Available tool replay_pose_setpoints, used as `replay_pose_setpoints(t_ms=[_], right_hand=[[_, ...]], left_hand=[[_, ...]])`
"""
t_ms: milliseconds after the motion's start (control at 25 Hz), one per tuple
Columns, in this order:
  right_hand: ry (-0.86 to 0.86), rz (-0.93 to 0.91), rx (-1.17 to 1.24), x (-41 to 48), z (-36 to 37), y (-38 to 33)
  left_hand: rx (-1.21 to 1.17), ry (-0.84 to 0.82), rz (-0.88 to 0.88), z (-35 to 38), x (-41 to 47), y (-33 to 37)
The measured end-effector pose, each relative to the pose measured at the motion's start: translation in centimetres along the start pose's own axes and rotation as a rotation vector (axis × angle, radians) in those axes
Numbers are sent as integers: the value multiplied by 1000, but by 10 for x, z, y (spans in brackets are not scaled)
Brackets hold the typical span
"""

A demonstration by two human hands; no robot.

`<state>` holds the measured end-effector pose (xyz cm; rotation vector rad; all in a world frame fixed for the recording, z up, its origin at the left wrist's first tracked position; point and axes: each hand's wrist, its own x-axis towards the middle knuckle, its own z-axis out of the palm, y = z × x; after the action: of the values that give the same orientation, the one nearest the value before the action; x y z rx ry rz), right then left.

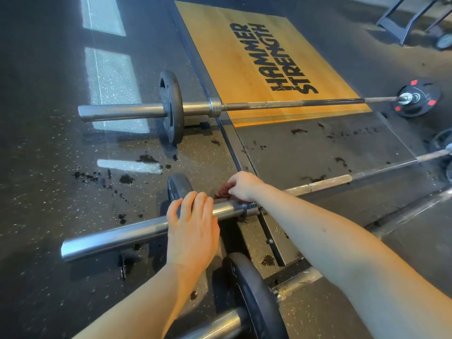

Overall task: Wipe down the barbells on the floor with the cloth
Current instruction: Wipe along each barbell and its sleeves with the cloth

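Barbell (115, 236) lies mid-scene on the floor (49, 182), running left to right, chrome sleeve to the left, chalky shaft off to the right. Left hand (193, 231) rests on the sleeve, fingers (200, 204) curled over its top, thumb apart on the left. Right hand (244, 185) sits just right of it, near the collar, fingers bent and pinching a reddish-brown cloth (222, 190) against the bar. Black plate (179, 185) stands on the sleeve behind the left hand.

Far bar (293, 104) lies parallel, one black plate left, one plate with red marks right. Near bar (217, 322) shows a sleeve and a black plate at the bottom edge.

Floor: black rubber with pale speckles, dark wet-looking spots and smears near the bars, bright window patches (110, 77) at left. Wooden platform (244, 57) lettered HAMMER STRENGTH lies beyond, edged with grey rubber. Dark metal frame (403, 23) far right.
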<state>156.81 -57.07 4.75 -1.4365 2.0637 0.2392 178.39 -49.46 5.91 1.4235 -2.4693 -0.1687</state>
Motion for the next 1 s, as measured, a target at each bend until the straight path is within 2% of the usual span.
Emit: replay_pose_setpoints(t_ms=[80,160,240,320,480,680,760,840,1000], right_hand=[[254,-74,240,-25,20,21],[514,-200,258,-48,42,31],[661,-272,302,-59,62,34],[634,-272,447,-61,72,37],[570,-198,499,-58,80,38],[715,-153,647,-14,49,9],[759,-150,596,-3,46,5],[774,-143,585,-8,59,8],[586,-16,618,-33,86,31]], left_hand=[[7,-17,-18,-3,17,-4],[26,-34,-39,-5,36,-10],[53,-55,-50,-7,57,-18],[50,-75,-53,-7,78,-28],[18,-138,-85,-4,126,-45],[-107,-180,-144,0,174,-64],[-241,-168,-220,-1,175,-71],[-260,-176,-216,-2,166,-82],[-325,-228,-124,-4,150,-101]])
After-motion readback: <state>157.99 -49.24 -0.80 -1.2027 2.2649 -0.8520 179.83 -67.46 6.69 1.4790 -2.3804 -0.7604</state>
